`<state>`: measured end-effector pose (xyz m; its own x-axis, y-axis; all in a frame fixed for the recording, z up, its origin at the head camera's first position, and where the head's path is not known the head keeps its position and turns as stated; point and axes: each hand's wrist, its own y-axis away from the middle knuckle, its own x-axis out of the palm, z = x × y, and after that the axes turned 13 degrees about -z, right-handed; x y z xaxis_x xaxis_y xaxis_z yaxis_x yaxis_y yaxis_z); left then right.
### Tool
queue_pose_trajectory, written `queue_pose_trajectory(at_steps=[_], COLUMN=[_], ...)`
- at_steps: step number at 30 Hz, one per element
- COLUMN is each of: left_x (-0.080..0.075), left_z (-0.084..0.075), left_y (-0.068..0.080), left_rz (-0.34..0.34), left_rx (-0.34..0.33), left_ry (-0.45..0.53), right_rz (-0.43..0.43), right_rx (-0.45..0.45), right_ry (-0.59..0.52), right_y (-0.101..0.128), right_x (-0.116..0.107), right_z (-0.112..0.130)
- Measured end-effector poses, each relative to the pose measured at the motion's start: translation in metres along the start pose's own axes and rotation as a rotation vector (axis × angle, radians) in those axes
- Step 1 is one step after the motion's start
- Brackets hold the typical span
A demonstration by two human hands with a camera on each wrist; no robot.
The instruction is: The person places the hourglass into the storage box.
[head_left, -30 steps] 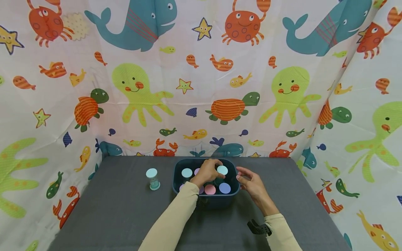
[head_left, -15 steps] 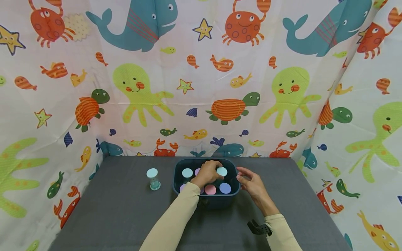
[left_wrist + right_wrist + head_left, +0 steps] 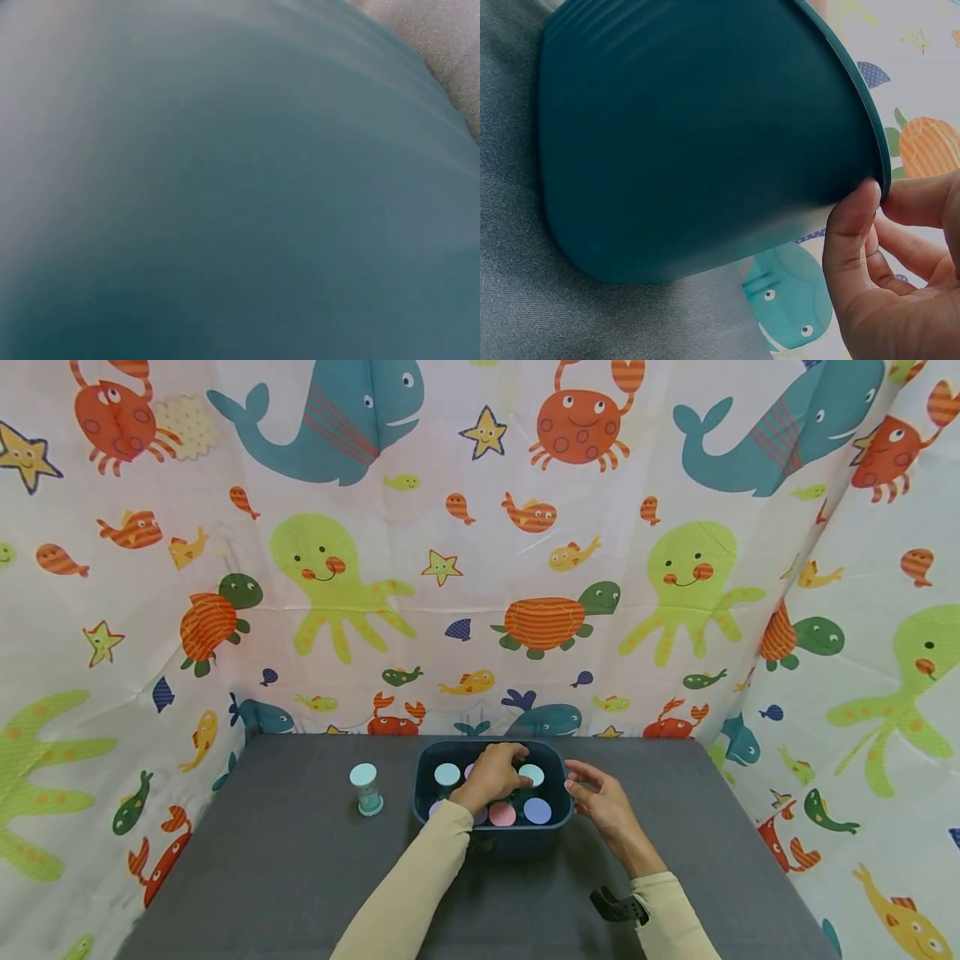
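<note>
A dark teal plastic bin (image 3: 517, 841) stands on the table with several round-capped sand timers in it. My left hand (image 3: 495, 775) reaches in from above. Its thumb and fingers pinch a sand timer with a light blue cap (image 3: 532, 774) at the bin's right; the timer's lower part is hidden inside. At the bin's right corner my right hand (image 3: 609, 803) pinches the rim. The right wrist view has its thumb (image 3: 853, 225) on the outer wall, index finger at the edge. Only the blurred bin wall (image 3: 262, 195) and some grey cloth fill most of the left wrist view.
One sand timer (image 3: 366, 789) with light blue ends stands on the grey table (image 3: 300, 860), left of the bin. In the bin show a pink cap (image 3: 502, 813), a blue-violet cap (image 3: 537, 811) and another light blue cap (image 3: 447, 774). A printed curtain (image 3: 450, 635) borders the table.
The light blue cap at my left hand has sunk slightly lower into the bin. My left hand has shifted only a little, and the right hand stays at the rim.
</note>
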<state>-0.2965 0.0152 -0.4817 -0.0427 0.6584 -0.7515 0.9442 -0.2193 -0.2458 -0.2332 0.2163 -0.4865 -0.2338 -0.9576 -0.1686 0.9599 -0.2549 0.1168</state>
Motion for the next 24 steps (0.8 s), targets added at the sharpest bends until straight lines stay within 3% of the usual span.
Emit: queue_pose_trajectory(at_steps=[18, 24], left_x=[-0.050, -0.058], left_z=[-0.003, 0.002], left_y=[0.025, 0.036], left_rz=[-0.105, -0.180], left_rx=[0.063, 0.114], left_ry=[0.173, 0.198], right_rz=[0.001, -0.001], right_rx=[-0.014, -0.011], right_ry=[0.004, 0.012], right_y=[-0.002, -0.002], right_x=[0.000, 0.000], right_z=[-0.002, -0.002])
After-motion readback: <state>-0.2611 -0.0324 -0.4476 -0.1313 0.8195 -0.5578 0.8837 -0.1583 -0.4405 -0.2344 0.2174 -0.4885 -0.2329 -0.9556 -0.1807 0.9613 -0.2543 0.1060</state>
